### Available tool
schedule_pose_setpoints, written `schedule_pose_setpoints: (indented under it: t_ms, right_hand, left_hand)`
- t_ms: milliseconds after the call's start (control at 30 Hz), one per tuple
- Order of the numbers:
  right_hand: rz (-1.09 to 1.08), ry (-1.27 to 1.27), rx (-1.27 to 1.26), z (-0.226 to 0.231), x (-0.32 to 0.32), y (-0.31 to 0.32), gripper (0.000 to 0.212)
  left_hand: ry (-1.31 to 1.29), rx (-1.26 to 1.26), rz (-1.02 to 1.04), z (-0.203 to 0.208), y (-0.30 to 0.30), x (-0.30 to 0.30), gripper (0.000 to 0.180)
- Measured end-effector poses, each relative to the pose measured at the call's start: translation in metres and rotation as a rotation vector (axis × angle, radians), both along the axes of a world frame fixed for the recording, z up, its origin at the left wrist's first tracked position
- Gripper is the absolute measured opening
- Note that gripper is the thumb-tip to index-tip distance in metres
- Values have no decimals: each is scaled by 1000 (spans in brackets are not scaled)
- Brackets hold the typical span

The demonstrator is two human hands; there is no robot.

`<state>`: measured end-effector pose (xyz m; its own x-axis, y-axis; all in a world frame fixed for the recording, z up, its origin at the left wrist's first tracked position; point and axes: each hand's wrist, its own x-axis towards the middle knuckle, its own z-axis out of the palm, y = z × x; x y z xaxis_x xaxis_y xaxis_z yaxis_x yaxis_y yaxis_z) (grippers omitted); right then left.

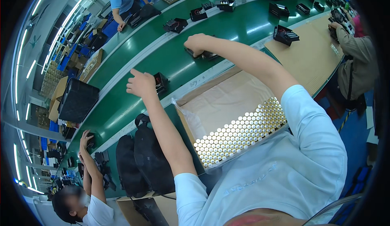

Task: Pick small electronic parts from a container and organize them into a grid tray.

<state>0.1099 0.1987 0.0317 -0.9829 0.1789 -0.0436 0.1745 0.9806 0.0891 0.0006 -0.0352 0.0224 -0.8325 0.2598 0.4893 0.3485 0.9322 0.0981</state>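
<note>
My right hand reaches far forward over the green conveyor belt, its fingers closed on a black plastic case that they partly cover. To its left, my left hand is over the same belt with its fingers apart and nothing visible in them. Close beside the left hand sits a small open black case with dark parts inside; whether they touch, I cannot tell. Against my body, below both forearms, is a shallow cardboard box. Upright cylindrical batteries with shiny gold-coloured ends fill its near side in close rows.
Black bags lie left of the box. More open black cases stand along the belts and on the cardboard-covered table to the right. Co-workers sit at left, right and across the belt. A large black bin stands at far left.
</note>
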Motion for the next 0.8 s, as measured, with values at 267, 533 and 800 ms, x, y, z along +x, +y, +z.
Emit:
schedule_pose_setpoints:
  t_ms: [267,533,800]
  right_hand:
    - [176,185,-286,-4,9,-16,7]
    - [444,692,-727,3,15,-26,10]
    - [253,663,-954,14,61,-11,13]
  left_hand:
    - [99,103,-365,-10,16,3,43]
    - [-902,636,-852,-26,37,-8,52]
    - [-1476,1146,-1150,11,47,25,56]
